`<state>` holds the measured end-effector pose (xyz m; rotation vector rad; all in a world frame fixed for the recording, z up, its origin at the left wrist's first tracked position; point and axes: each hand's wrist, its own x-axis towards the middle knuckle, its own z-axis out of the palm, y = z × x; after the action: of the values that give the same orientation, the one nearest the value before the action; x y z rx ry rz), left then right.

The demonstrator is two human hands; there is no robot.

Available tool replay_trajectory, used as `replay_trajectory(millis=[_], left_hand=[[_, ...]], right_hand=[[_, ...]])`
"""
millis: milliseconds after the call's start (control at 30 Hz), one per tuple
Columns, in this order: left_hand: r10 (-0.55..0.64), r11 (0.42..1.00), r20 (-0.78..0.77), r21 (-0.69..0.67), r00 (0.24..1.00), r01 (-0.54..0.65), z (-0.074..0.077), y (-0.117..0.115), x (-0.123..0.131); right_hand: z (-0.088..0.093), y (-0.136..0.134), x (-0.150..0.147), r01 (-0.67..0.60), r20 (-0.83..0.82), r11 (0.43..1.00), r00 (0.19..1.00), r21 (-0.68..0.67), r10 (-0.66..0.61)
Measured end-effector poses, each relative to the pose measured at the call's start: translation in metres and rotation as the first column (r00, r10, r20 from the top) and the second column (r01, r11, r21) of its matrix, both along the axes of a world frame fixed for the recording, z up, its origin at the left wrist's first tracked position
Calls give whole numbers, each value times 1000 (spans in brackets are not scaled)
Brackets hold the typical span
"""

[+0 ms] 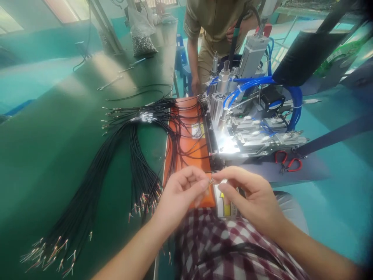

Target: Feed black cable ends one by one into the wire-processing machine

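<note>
My left hand [178,194] and my right hand [250,196] meet in front of my chest, over my checked shirt. Both pinch the stripped end of a thin wire [211,181] between thumb and fingertips. Just beyond them lies an orange mat [189,147] with black wires draped over it. Behind the mat stands a small metal machine [247,128] with blue air hoses and a bright lit spot. A large bundle of black wires [122,163] with bare ends fans out over the green table to the left.
Another person in a khaki shirt [215,23] stands behind the machine. Red-handled pliers [287,161] lie to the right of the machine. A bag of small metal parts [142,42] and loose tools sit at the far end of the green table [43,155].
</note>
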<state>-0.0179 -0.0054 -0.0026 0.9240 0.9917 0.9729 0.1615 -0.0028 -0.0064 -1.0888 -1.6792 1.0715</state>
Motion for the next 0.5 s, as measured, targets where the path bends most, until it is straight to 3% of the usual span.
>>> replay_trajectory(millis=[267,400,500], left_hand=[[44,999,7,-8,999,-44,1,-1,3],[63,998,-20,19,998,-63,-1,-2,6],[65,998,-23,13,998,-65,-1,-2,7]], right_hand=[[-6,-2,-8,116,52,971,990,209,-130],[-6,-2,-9,114,60,973,990,201,-128],[-6,-1,-12,118,32,987,992,108,-122]])
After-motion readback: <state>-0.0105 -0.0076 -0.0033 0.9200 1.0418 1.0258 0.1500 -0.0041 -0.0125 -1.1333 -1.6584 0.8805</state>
